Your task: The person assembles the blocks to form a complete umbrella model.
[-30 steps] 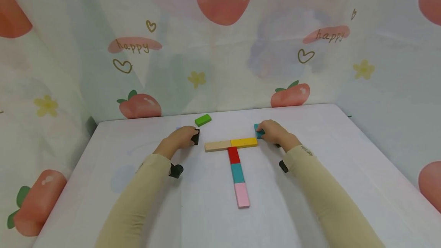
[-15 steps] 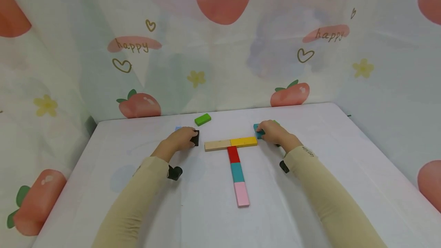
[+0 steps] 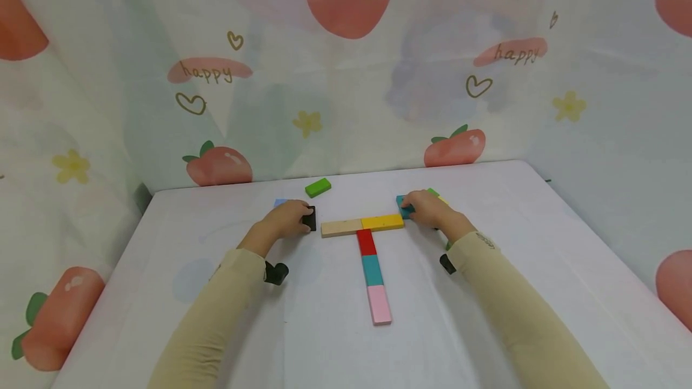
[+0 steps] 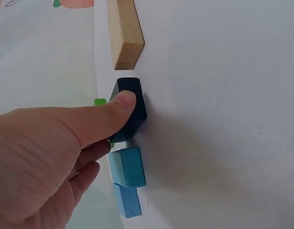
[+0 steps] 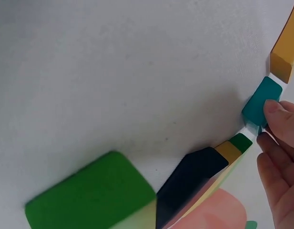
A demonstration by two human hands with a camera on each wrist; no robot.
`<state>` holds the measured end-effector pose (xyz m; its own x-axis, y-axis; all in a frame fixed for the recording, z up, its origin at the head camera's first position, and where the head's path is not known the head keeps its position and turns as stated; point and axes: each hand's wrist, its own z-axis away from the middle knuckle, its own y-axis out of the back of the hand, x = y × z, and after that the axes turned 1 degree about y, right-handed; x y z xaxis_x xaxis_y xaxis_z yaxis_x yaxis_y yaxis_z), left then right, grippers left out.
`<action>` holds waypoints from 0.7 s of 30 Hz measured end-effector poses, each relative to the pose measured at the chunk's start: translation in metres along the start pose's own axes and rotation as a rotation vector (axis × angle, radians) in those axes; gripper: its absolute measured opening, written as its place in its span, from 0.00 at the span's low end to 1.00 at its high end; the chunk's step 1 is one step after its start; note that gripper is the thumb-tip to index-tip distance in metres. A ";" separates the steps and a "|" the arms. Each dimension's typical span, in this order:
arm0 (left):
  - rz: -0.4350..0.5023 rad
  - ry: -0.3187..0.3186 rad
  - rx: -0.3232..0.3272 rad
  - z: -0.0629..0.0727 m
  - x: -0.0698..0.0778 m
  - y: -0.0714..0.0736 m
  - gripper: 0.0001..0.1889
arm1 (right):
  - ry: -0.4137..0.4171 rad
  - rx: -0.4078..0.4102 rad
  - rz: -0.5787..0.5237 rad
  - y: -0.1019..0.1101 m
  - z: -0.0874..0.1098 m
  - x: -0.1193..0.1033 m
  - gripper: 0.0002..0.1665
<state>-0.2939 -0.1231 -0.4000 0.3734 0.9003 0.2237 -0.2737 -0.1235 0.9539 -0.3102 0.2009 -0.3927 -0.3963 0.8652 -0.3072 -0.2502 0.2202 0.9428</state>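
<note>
My left hand (image 3: 281, 220) pinches a black block (image 4: 136, 113) between thumb and fingers, a small gap from the end of a natural wood block (image 3: 340, 229). A teal block (image 5: 259, 102) is held by my right hand (image 3: 429, 208), close to the end of a yellow block (image 3: 382, 222). The wood and yellow blocks lie end to end as a bar. From beneath their join a line of red (image 3: 366, 242), turquoise (image 3: 372, 270) and pink (image 3: 379, 305) blocks runs toward me. Each hand hides part of its block.
A bright green block (image 3: 318, 188) lies near the table's back edge. Beside my left hand are a blue-teal block (image 4: 131, 167) and a light blue one (image 4: 127, 200). Near my right hand sit a dark green block (image 5: 89, 195), a black one (image 5: 192, 174) and others.
My left hand and the black block have shifted slightly right, toward the wood block. My right hand has slid the teal block slightly left and nearer. More blocks show behind the right hand.
</note>
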 end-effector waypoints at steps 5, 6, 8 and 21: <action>0.009 0.012 0.014 0.000 0.001 -0.001 0.27 | 0.002 0.002 -0.013 0.000 0.002 -0.001 0.17; 0.011 0.014 0.015 0.000 0.001 -0.001 0.27 | 0.007 0.003 -0.011 0.000 0.003 -0.001 0.17; 0.013 0.015 0.017 0.000 0.002 -0.001 0.27 | 0.012 0.004 -0.009 0.000 0.003 -0.002 0.17; 0.021 0.014 0.018 0.001 0.005 0.000 0.27 | 0.028 0.002 -0.006 -0.004 0.000 0.000 0.17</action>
<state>-0.2916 -0.1188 -0.3983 0.3552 0.9032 0.2409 -0.2653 -0.1497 0.9525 -0.3090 0.2006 -0.3962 -0.4194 0.8507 -0.3168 -0.2507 0.2269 0.9411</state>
